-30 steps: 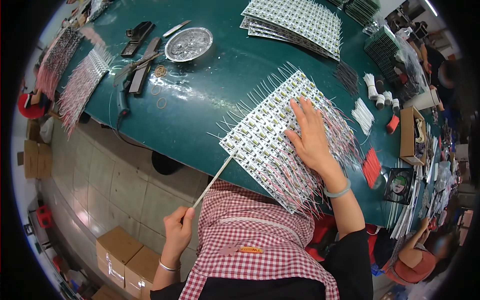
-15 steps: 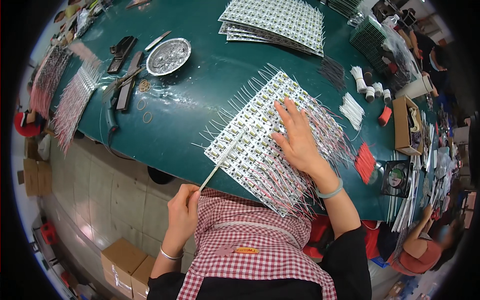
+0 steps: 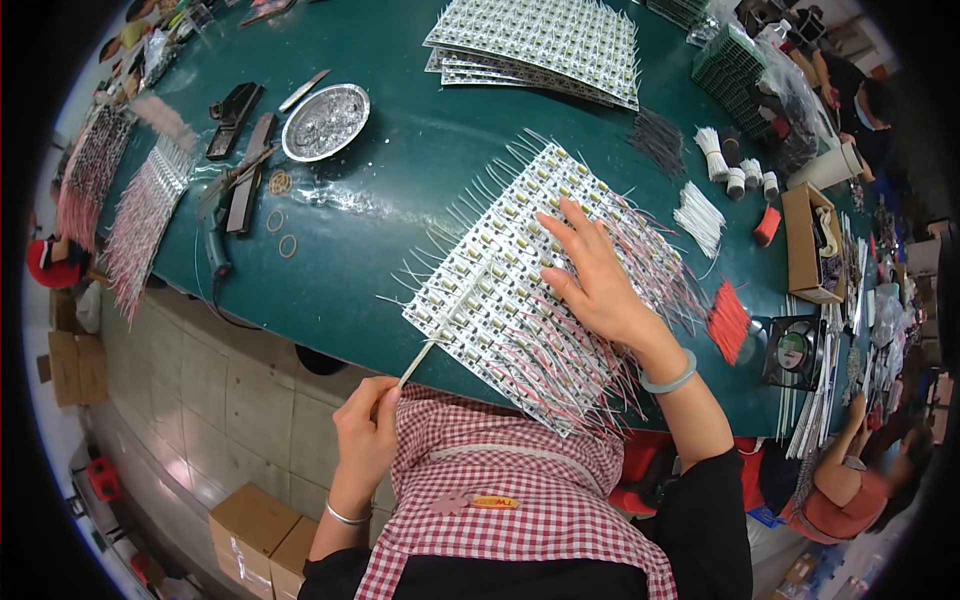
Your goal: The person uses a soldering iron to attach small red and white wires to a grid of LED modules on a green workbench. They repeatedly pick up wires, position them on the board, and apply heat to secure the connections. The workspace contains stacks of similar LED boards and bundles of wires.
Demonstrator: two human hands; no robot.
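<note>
Pinched between the thumb and fingers of my left hand [image 3: 366, 428] is a thin, pale flat strip [image 3: 416, 363]. The strip slants up from the hand, past the table's front edge, onto the left corner of a white circuit board panel [image 3: 425, 305]. That panel lies tilted on the green table, covered in rows of small yellowish parts. White wires stick out along its upper left edge; pink and red wires cover its right and lower parts. My right hand [image 3: 600, 285] rests over the middle of the panel, fingers spread, with nothing in it.
A stack of similar panels [image 3: 535, 45] lies at the far side. To the left are a silver bowl [image 3: 326, 122], a soldering iron [image 3: 214, 235] and rubber bands [image 3: 287, 246]. Bundled white wires [image 3: 700, 218], red wires [image 3: 729, 322] and a small fan [image 3: 794, 352] lie right.
The whole view has shifted slightly, so the table and its things sit a little further left. Both hands keep nearly the same pose on the strip and the panel.
</note>
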